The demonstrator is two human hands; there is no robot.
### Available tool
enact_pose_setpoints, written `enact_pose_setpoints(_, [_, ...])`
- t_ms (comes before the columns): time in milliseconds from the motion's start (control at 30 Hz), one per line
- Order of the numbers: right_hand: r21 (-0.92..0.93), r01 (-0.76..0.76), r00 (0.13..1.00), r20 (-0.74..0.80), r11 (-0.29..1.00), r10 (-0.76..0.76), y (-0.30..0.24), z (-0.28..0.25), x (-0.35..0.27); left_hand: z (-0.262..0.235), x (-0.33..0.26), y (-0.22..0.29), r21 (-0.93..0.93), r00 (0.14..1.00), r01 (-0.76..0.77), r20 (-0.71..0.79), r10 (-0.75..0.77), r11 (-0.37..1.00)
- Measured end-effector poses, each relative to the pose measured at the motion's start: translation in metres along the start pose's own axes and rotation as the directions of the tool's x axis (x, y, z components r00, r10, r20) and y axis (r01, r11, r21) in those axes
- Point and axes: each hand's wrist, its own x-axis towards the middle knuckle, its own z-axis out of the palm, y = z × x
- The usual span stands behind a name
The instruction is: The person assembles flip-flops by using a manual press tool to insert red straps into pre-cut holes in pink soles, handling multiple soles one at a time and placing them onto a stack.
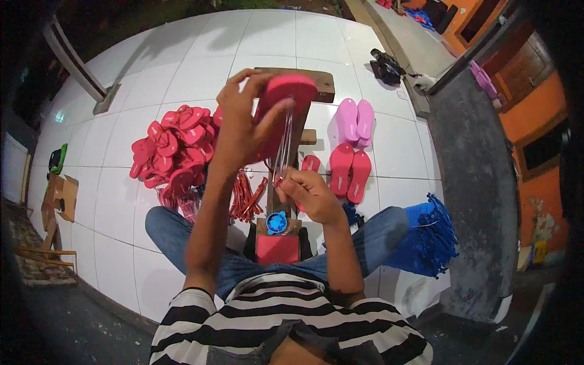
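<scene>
My left hand (243, 112) grips a red flip-flop sole (292, 86), holding it raised over a wooden bench, its thumb across the sole's face. Several thin, pale, shiny strands (285, 143) run from the sole down to my right hand (309, 193). That hand is closed on their lower end, where a small red piece shows between the fingers; its exact shape is hidden. Below my right hand, a round blue dish (276, 223) rests on the bench. Red flip-flop straps (246, 198) lie in a bundle just left of the bench.
Red flip-flops (173, 146) are heaped to the left. Right of the bench (325, 85) lie a red pair (350, 173) and a pink pair (355, 120). A blue bundle of straps (426, 234) sits beside my right knee. A cardboard box (64, 198) stands at far left.
</scene>
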Motion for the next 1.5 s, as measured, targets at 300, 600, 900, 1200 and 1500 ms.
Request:
enact_pose_setpoints(300, [0.475, -0.071, 0.980, -0.130, 0.877, 0.150, 0.036, -0.001, -0.009, -0.010, -0.050, 0.020, -0.670, 0.946, 0.292, 0.096, -0.311, 0.682])
enact_pose_setpoints(600, [-0.237, 0.090, 0.833, -0.515, 0.967, -0.204, -0.008, 0.015, 0.029, 0.003, -0.052, 0.042, -0.702, 0.912, 0.361, 0.128, -0.390, 0.613])
enact_pose_setpoints(900, [-0.161, -0.006, 0.775, -0.624, 0.987, -0.097, -0.010, 0.045, -0.008, 0.006, -0.100, 0.082, -0.714, 0.780, 0.449, 0.019, -0.626, 0.538])
enact_pose_setpoints(1200, [-0.137, -0.023, 0.762, -0.643, 0.990, -0.071, 0.024, 0.052, -0.028, 0.000, -0.119, 0.076, -0.684, 0.787, 0.447, -0.006, -0.617, 0.576])
enact_pose_setpoints(1500, [-0.103, 0.013, 0.773, -0.630, 0.995, -0.075, 0.005, 0.046, -0.001, 0.006, -0.100, 0.080, -0.663, 0.758, 0.424, -0.114, -0.642, 0.617])
